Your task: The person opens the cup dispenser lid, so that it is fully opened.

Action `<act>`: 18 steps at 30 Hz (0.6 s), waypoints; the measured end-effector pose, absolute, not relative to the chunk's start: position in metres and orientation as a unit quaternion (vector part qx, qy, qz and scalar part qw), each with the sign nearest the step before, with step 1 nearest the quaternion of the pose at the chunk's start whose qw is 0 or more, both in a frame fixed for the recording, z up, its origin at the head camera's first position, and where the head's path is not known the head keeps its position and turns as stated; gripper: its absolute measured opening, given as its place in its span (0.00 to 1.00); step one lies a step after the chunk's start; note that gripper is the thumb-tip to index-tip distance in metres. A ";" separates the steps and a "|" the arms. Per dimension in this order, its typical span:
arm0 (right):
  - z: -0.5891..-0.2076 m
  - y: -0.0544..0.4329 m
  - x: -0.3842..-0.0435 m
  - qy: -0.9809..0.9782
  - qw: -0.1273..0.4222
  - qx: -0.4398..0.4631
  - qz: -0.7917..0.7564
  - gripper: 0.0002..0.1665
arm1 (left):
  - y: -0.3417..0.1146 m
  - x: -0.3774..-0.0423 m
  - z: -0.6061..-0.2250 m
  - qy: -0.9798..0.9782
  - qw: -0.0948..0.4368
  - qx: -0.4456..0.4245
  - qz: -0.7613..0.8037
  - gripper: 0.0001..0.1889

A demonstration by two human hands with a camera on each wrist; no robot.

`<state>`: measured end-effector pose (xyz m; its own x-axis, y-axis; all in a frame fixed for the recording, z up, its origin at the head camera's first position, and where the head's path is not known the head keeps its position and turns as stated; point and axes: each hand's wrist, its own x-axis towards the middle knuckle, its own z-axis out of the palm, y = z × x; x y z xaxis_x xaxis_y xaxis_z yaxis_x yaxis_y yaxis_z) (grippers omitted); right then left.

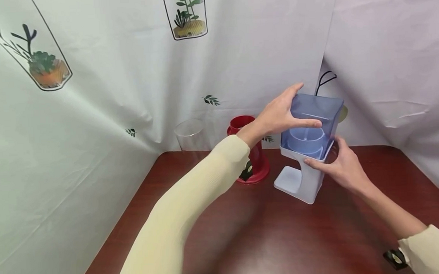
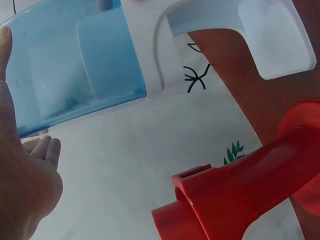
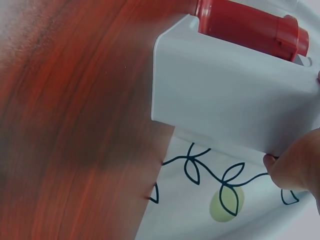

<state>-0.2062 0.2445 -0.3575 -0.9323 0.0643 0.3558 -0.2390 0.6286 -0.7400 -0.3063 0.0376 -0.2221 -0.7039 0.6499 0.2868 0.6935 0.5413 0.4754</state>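
A see-through blue container (image 1: 312, 107) sits on a white dispenser stand (image 1: 311, 182) at the right of the table, slightly tilted in the head view. My left hand (image 1: 277, 111) holds the container from its left, thumb across the front and the other fingers spread behind. In the left wrist view, the thumb and fingertips lie on either side of the blue wall (image 2: 55, 75). My right hand (image 1: 342, 165) grips the upper part of the white stand from the right, thumb in front. The right wrist view shows the stand's plain side (image 3: 220, 90) with that thumb at its edge.
A red dispenser stand (image 1: 256, 160) with a round foot stands left of the white one, partly behind my left forearm. Left of that is a clear cylinder (image 1: 190, 134). Patterned white cloth (image 1: 134, 75) hangs around the dark red wooden table (image 1: 281, 241).
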 end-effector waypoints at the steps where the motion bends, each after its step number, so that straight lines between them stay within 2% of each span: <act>1: -0.358 0.245 -0.204 -0.885 0.176 0.051 0.428 0.65 | 0.037 -0.306 -0.222 -0.875 0.035 -0.387 -0.289 0.62; 8: -0.360 0.246 -0.196 -0.877 0.170 0.077 0.443 0.63 | 0.037 -0.299 -0.222 -0.872 0.020 -0.397 -0.287 0.61; 18: -0.361 0.242 -0.182 -0.870 0.165 0.098 0.453 0.60 | 0.024 -0.285 -0.222 -0.854 0.001 -0.426 -0.300 0.54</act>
<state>-0.1821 0.2420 -0.3609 -0.9260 -0.0215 0.3768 -0.3210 0.5700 -0.7564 -0.2855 0.0243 -0.2216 -0.6371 0.7268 0.2567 0.7279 0.4576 0.5107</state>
